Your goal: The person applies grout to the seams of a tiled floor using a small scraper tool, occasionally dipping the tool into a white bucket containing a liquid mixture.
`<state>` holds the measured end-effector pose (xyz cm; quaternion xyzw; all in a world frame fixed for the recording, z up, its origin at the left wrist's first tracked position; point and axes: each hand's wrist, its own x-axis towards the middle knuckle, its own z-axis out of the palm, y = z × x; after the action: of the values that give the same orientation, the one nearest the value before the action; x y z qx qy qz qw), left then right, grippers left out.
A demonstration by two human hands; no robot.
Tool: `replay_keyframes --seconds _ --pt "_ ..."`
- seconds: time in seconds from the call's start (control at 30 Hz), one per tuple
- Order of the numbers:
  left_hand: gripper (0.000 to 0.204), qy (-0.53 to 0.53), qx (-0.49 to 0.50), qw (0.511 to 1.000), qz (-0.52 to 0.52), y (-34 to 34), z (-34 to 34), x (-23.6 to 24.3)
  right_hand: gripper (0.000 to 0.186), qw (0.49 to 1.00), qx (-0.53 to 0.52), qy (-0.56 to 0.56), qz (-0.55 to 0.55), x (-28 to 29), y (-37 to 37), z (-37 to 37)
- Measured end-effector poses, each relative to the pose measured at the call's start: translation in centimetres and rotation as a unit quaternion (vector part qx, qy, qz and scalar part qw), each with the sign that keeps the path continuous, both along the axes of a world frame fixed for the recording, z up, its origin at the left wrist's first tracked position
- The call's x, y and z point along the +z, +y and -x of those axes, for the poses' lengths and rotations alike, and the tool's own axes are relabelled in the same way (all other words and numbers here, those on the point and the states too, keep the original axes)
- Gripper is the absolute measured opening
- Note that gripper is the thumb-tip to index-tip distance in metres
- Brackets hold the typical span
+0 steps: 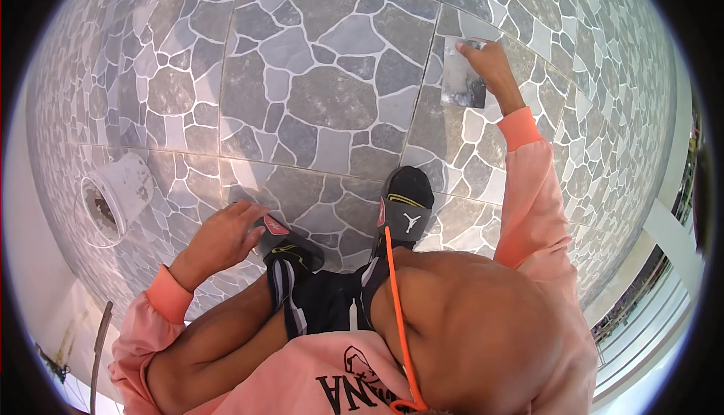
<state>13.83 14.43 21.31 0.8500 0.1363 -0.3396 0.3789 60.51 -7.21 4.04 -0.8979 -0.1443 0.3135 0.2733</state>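
Observation:
My right hand is closed on the upper right edge of a flat, shiny grey rectangular plate, which looks like a metal scraper blade. The thumb lies across the blade's top and the fingers are mostly out of sight behind it. The blade is at the stone-patterned floor tiles, close to a joint between two of them; I cannot tell whether it touches. My left hand holds nothing, its fingers loosely bent and apart, just above and beside the slide sandal on my left foot.
A white bucket with a stained inside lies tilted toward me on the left. My right foot, in a sock and dark slide, rests on the tiles ahead of my bent knee. A thin stick stands at lower left; white railings run at right.

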Motion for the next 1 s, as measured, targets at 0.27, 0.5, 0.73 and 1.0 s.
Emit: replay_keyframes --seconds 0.27,0.5,0.73,1.0 --pt "0.036 -0.041 -0.087 0.995 0.019 1.1 -0.8 -1.8 0.043 0.997 -0.036 -0.063 -0.014 0.3 0.5 2.8" --pt "0.035 -0.032 -0.11 0.993 -0.006 2.5 -0.7 -3.1 0.048 0.997 0.007 -0.076 -0.014 1.6 3.0 4.1" --pt "0.034 -0.015 -0.055 0.998 0.005 2.9 0.4 -3.1 0.049 0.998 0.01 -0.052 0.024 0.2 0.1 7.9" --pt "0.035 -0.02 -0.089 0.996 0.015 2.8 1.4 -3.4 0.054 0.993 -0.105 0.052 -0.002 2.1 -1.9 11.8"
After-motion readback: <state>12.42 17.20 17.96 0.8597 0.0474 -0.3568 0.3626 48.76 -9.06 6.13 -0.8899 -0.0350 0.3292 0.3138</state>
